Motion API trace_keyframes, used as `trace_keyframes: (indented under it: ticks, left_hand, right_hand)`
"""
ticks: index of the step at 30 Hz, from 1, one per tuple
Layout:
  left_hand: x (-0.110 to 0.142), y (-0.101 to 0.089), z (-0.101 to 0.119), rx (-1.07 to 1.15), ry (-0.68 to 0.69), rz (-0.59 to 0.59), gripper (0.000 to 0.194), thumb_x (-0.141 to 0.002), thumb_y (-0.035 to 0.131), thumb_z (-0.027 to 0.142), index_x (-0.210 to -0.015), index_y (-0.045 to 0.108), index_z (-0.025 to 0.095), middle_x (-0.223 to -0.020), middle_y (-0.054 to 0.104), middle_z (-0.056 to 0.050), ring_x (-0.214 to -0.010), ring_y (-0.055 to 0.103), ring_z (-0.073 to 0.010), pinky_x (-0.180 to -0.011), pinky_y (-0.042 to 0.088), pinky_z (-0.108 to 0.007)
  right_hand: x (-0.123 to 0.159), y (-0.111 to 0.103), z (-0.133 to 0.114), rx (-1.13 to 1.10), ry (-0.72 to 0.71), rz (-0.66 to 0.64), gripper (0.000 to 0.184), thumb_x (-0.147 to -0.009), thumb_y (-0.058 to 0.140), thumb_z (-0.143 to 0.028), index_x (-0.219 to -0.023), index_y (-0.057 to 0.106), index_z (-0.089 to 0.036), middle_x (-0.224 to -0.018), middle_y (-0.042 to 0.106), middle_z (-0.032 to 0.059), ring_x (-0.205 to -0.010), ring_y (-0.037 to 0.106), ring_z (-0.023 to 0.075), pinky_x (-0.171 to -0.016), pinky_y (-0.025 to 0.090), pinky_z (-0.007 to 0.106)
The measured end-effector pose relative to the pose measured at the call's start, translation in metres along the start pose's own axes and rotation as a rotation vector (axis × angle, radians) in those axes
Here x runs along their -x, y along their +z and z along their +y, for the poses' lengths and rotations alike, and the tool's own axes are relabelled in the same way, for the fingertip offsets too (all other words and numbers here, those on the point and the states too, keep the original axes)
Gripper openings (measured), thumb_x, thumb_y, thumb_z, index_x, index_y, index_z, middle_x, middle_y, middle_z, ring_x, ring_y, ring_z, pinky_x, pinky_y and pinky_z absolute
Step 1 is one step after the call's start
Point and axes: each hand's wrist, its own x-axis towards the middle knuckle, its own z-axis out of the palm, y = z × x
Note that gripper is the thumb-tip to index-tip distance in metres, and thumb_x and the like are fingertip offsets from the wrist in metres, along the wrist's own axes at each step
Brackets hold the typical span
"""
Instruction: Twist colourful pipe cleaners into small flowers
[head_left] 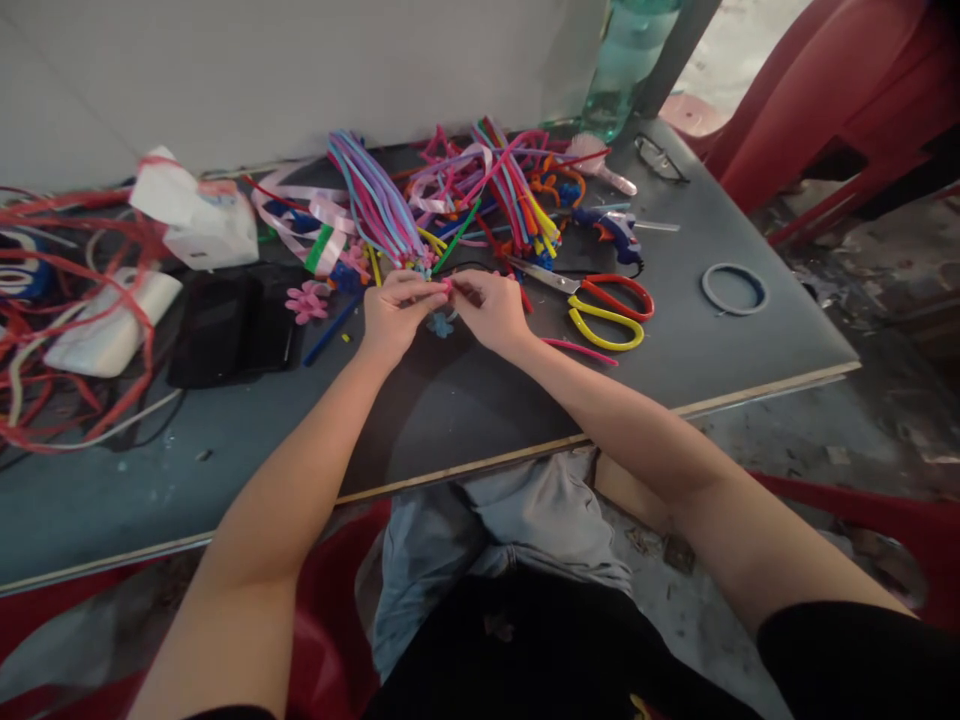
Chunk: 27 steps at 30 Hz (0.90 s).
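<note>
My left hand (396, 308) and my right hand (491, 308) meet over the middle of the table. Both are closed, fingertips pinching a small pink pipe cleaner piece (448, 287) between them. Fingers cover most of it, so its shape is hard to tell. Just below lies a light blue pipe cleaner flower (440, 324). To the left of my left hand rests a pink pipe cleaner flower (307, 301). Scissors (604, 308) with red and yellow handles lie to the right of my right hand, near a loose pink pipe cleaner (581, 351).
Bundled pipe cleaners (379, 195) and ribbon lie behind my hands. A glue gun (611, 228), a hairbrush (604, 168), glasses (660, 158) and a tape ring (735, 289) are on the right. A black phone (217, 328), tissue pack (206, 220) and tangled red strip (139, 340) occupy the left.
</note>
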Motion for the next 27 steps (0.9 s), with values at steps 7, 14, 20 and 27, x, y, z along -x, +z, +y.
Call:
trace_keyframes:
  ticks: [7, 14, 20, 27]
  left_hand:
    - [-0.002, -0.008, 0.002, -0.145, 0.108, -0.044, 0.005, -0.080, 0.085, 0.039, -0.084, 0.083, 0.037, -0.077, 0.074, 0.002, -0.089, 0.063, -0.0189, -0.089, 0.057, -0.038]
    - [0.003, -0.007, 0.014, -0.166, 0.077, 0.038, 0.020, -0.078, 0.086, 0.044, -0.086, 0.080, 0.026, -0.084, 0.069, -0.001, -0.081, 0.069, -0.0152, -0.084, 0.060, -0.031]
    - [0.006, -0.008, 0.012, -0.265, 0.082, 0.093, 0.030, -0.079, 0.084, 0.049, -0.083, 0.071, 0.022, -0.083, 0.067, 0.000, -0.080, 0.069, -0.0150, -0.082, 0.059, -0.029]
    - [0.005, -0.019, 0.000, -0.400, 0.183, 0.082, 0.016, -0.079, 0.085, 0.036, -0.081, 0.071, 0.028, -0.073, 0.064, -0.001, -0.089, 0.065, -0.0234, -0.103, 0.049, -0.045]
  right_hand:
    - [-0.001, 0.002, 0.004, -0.101, 0.036, -0.062, 0.022, -0.093, 0.057, -0.022, -0.101, 0.077, -0.017, -0.090, 0.076, 0.0040, -0.076, 0.067, 0.0131, -0.073, 0.055, 0.025]
    - [-0.001, 0.001, 0.003, -0.159, 0.038, -0.068, 0.029, -0.094, 0.061, -0.042, -0.092, 0.078, -0.019, -0.084, 0.074, 0.0051, -0.080, 0.067, 0.0158, -0.069, 0.055, 0.025]
    - [-0.005, 0.001, 0.010, -0.353, 0.058, -0.129, 0.049, -0.083, 0.070, -0.065, -0.090, 0.078, -0.017, -0.075, 0.070, 0.0021, -0.059, 0.056, 0.0099, -0.050, 0.043, 0.022]
    - [-0.010, -0.001, 0.012, -0.649, 0.198, -0.229, 0.046, -0.070, 0.085, -0.059, -0.086, 0.077, -0.017, -0.067, 0.064, -0.0019, -0.052, 0.051, 0.0062, -0.042, 0.037, 0.020]
